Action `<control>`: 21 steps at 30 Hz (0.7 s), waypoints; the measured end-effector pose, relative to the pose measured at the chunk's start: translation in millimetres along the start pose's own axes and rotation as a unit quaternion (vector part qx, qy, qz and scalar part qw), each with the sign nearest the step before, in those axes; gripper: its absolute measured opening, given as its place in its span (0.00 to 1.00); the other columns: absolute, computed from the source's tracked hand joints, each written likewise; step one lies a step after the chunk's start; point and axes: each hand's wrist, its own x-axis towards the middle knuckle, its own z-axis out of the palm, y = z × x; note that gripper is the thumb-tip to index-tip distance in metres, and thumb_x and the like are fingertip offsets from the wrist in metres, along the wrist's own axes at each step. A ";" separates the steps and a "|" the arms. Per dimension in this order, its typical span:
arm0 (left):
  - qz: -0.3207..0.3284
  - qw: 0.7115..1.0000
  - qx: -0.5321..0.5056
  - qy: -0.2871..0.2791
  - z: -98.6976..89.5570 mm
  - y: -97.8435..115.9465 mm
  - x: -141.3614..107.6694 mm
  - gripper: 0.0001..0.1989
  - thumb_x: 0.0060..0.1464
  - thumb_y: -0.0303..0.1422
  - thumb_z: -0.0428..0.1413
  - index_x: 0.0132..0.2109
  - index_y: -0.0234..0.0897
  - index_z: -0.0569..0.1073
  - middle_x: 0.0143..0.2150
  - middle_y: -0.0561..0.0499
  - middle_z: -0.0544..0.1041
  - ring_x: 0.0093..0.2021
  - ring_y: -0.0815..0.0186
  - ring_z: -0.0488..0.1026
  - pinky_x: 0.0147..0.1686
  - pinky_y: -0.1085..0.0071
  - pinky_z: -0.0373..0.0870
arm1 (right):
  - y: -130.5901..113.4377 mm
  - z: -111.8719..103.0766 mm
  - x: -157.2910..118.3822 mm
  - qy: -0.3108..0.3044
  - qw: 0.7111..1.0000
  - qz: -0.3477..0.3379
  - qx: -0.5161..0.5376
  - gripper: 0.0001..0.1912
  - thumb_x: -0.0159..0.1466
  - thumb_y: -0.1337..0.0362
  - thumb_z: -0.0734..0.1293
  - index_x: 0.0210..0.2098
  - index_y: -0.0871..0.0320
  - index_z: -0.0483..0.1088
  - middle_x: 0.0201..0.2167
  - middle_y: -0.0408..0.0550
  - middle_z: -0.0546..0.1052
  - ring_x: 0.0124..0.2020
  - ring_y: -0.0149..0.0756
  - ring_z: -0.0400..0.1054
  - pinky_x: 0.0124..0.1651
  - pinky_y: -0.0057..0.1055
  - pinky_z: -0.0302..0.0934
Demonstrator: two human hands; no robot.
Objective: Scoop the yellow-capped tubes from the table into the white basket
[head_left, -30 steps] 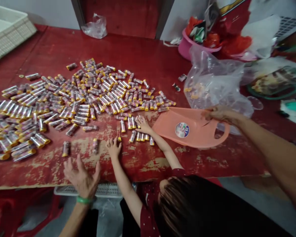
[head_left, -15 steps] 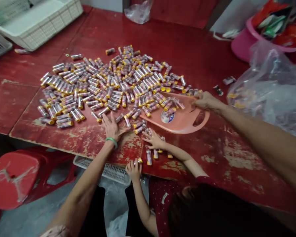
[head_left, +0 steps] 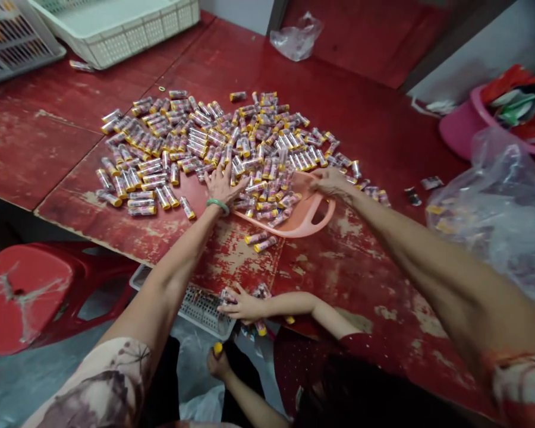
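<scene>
A wide pile of small clear tubes with yellow caps point(head_left: 198, 142) covers the middle of the red table. My left hand point(head_left: 225, 185), a green bangle at its wrist, lies with fingers spread on the pile's near side. Beside it an orange plastic scoop point(head_left: 299, 223) with a looped handle rests on the table, its front part covered by several tubes. My right hand point(head_left: 333, 182) is closed on the scoop's far rim, close to the handle; part of the grip is hidden.
Another person leans in at the table's front edge; one hand point(head_left: 245, 306) is over tubes there, the other point(head_left: 219, 362) holds a tube lower down. White baskets point(head_left: 142, 35) stand back left, a pink tub point(head_left: 461, 128) and clear bag point(head_left: 494, 196) right. A red stool point(head_left: 27, 297) is lower left.
The scoop has moved left into the pile with my right hand and carries more tubes. My left hand has shifted up and right. The other person's hands have drawn back to the table edge and below.
</scene>
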 end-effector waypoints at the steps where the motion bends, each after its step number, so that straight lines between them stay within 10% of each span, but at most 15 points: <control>1: 0.003 1.000 -0.002 -0.003 -0.9 5.1 2.4 0.41 0.54 0.55 0.48 0.68 0.37 0.55 0.67 0.41 0.61 0.67 0.49 0.54 0.66 0.47 0.32 | -2.0 5.1 -0.1 -0.001 1.000 -0.009 -0.023 0.13 0.42 0.85 0.67 0.22 0.64 0.71 0.10 0.30 0.61 0.22 0.22 0.49 0.30 0.20 0.52; 12: 0.004 0.995 -0.080 -0.059 10.7 80.1 -8.6 0.34 0.56 0.52 0.53 0.65 0.44 0.60 0.68 0.50 0.59 0.67 0.54 0.54 0.67 0.47 0.38 | 12.2 29.5 -18.2 0.038 0.997 -0.042 -0.052 0.06 0.52 0.83 0.64 0.29 0.74 0.72 0.12 0.26 0.60 0.19 0.14 0.52 0.29 0.14 0.49; 21: 0.264 0.962 0.000 -0.074 -14.2 110.6 -22.7 0.31 0.62 0.48 0.36 0.64 0.38 0.62 0.70 0.52 0.54 0.70 0.54 0.37 0.60 0.50 0.43 | 66.0 14.3 -51.5 -0.002 0.989 -0.079 0.128 0.16 0.49 0.79 0.64 0.26 0.50 0.71 0.23 0.28 0.74 0.22 0.16 0.67 0.26 0.11 0.67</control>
